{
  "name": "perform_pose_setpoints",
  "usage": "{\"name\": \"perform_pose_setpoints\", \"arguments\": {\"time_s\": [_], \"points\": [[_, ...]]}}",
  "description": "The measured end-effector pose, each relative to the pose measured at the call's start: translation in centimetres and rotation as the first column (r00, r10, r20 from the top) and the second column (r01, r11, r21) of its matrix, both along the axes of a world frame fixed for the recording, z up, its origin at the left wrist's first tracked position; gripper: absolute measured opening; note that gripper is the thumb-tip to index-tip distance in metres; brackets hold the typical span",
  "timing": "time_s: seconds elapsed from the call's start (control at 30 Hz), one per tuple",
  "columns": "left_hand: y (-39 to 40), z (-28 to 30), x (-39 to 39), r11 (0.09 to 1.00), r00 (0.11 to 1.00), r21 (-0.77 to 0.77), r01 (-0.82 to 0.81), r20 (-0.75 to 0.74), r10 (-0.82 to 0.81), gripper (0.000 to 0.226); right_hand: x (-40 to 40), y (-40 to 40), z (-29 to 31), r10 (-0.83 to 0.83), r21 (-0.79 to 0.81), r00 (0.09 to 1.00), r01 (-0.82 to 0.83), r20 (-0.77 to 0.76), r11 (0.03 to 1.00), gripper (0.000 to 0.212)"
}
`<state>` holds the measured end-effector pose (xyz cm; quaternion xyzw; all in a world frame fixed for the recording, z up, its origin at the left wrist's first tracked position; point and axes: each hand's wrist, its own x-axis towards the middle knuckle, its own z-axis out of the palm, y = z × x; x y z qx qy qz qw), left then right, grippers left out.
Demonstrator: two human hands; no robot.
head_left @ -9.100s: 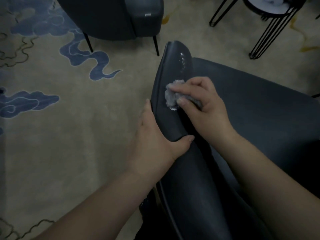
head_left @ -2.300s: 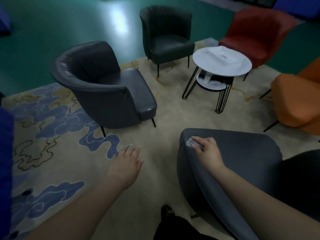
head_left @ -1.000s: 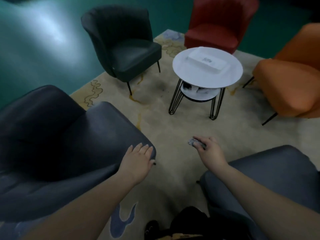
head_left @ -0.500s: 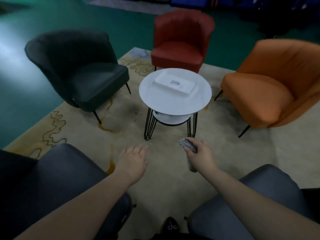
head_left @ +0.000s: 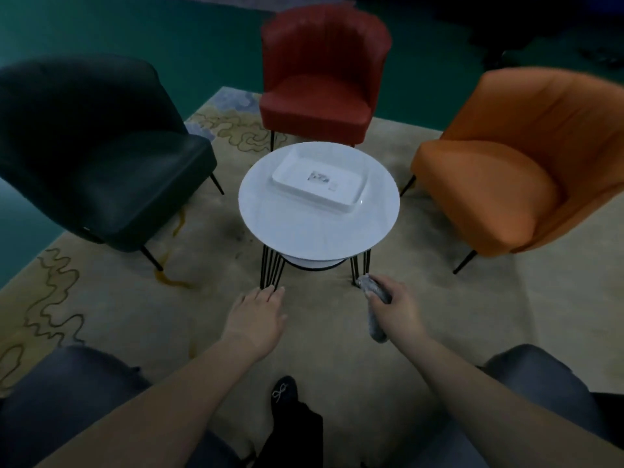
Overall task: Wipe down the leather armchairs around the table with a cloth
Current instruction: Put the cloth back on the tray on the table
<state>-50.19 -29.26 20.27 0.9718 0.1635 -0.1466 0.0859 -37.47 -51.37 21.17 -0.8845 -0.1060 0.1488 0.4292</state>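
My right hand (head_left: 396, 309) grips a crumpled grey cloth (head_left: 374, 300), held in the air above the rug just in front of the round white table (head_left: 317, 224). My left hand (head_left: 258, 315) hovers flat with straight fingers, holding nothing. Around the table stand a black armchair (head_left: 101, 160) at the left, a red armchair (head_left: 320, 82) at the back and an orange armchair (head_left: 526, 163) at the right. Two grey armchairs sit close to me, one at the lower left (head_left: 64, 393) and one at the lower right (head_left: 540, 386).
A white rectangular tray (head_left: 290, 170) lies on the table, which has black wire legs and a lower shelf. A beige rug (head_left: 135, 298) with wavy patterns covers the floor under the chairs; green floor lies beyond it. My shoe (head_left: 283, 393) shows at the bottom.
The view has swung right and forward from the grey chairs toward the table. Both hands have drifted closer to the table; my right hand still grips the cloth.
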Motion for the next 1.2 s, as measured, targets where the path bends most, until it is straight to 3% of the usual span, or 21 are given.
{"name": "perform_pose_setpoints", "arguments": {"time_s": [0.43, 0.67, 0.97, 1.2], "points": [[12.0, -1.2, 15.8, 0.974, 0.975, 0.083, 0.209, -0.091, -0.202, 0.059, 13.3, 10.4, 0.3, -0.145, 0.043, 0.984, 0.150, -0.102, 0.988, 0.029], [15.6, -2.3, 24.5, 0.967, 0.967, 0.098, 0.234, -0.128, -0.221, 0.059, 21.7, 14.0, -0.4, -0.138, -0.003, 0.983, 0.139, -0.122, 0.990, 0.037], [20.3, -3.1, 36.1, 0.979, 0.976, 0.097, 0.181, -0.142, -0.166, 0.058, 33.8, 19.1, -1.3, -0.105, 0.121, 0.962, 0.139, -0.251, 0.983, 0.016], [23.4, -4.7, 42.5, 0.982, 0.972, 0.027, 0.185, -0.151, -0.179, 0.058, 39.6, 23.7, -3.6, -0.124, 0.082, 0.958, 0.149, -0.260, 0.985, 0.010]]}}
